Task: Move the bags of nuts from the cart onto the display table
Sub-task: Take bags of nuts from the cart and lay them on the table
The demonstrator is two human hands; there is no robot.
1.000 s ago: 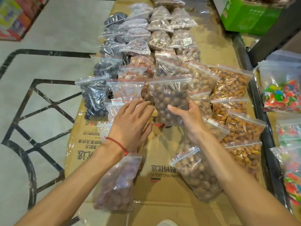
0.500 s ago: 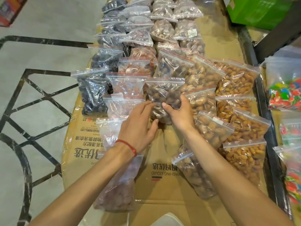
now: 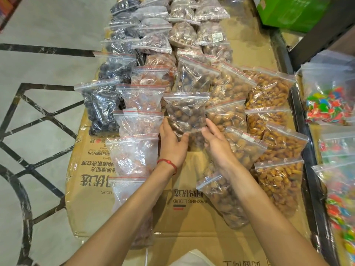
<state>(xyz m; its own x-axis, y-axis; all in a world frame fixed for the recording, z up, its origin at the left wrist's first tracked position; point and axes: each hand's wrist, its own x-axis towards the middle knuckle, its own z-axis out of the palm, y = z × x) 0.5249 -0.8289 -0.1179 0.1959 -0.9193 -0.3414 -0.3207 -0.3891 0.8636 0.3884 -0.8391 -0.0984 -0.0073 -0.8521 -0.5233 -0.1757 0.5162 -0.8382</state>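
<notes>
A clear zip bag of dark brown nuts point(image 3: 186, 112) lies in the middle of the cardboard-covered display table point(image 3: 192, 169), in a row of similar bags. My left hand point(image 3: 172, 144) pinches its lower left edge between thumb and fingers. Beside the bag's lower right corner, my right hand point(image 3: 218, 144) has loose, spread fingers whose tips just touch the plastic. Bags of pale almonds point(image 3: 276, 143) fill the right rows, and a bag of light brown nuts point(image 3: 222, 196) lies under my right forearm.
Bags of reddish dried fruit point(image 3: 138, 154) and black dried fruit point(image 3: 101, 110) line the left rows. Right of the table's black rim point(image 3: 307, 150) lie bags of coloured candy point(image 3: 328, 104). A green box point(image 3: 288, 12) stands at the back right. Tiled floor lies left.
Both hands carried the bag of dark nuts forward and set it down into the row. My right hand has loosened its hold and slid to the bag's right corner.
</notes>
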